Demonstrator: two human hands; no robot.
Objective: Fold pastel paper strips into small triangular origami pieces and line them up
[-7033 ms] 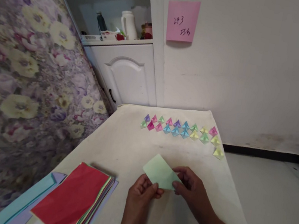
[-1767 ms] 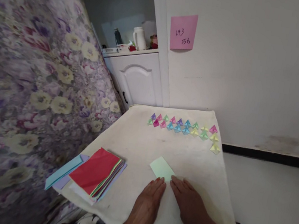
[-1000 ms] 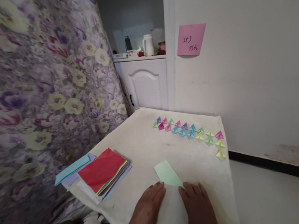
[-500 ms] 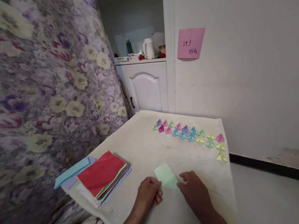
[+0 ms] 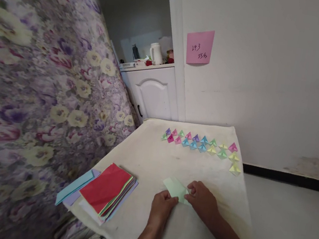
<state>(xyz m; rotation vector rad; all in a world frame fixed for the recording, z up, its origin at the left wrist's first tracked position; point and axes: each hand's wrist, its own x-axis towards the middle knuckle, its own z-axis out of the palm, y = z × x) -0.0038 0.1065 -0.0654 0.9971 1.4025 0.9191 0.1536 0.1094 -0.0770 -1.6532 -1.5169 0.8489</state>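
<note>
A small pale green sheet of folded paper [image 5: 175, 186] lies on the cloth-covered table in front of me. My left hand [image 5: 162, 206] is at its near left edge, fingers curled and the thumb pressed on the paper. At the right end of the sheet, my right hand [image 5: 203, 202] pinches the edge between thumb and fingertips. The fingers hide part of the right edge, so its exact folds cannot be made out.
Several small folded paper pieces [image 5: 193, 145] stand in rows along the far side of the table [image 5: 148, 154]. To the left lie a stack of coloured paper [image 5: 106, 188] with red on top and a blue folded strip [image 5: 74, 187]. A floral curtain [image 5: 44, 97] hangs at left.
My left hand has moved right and up onto the paper's near edge. My right hand has closed from a loose spread to a pinch on the right end.
</note>
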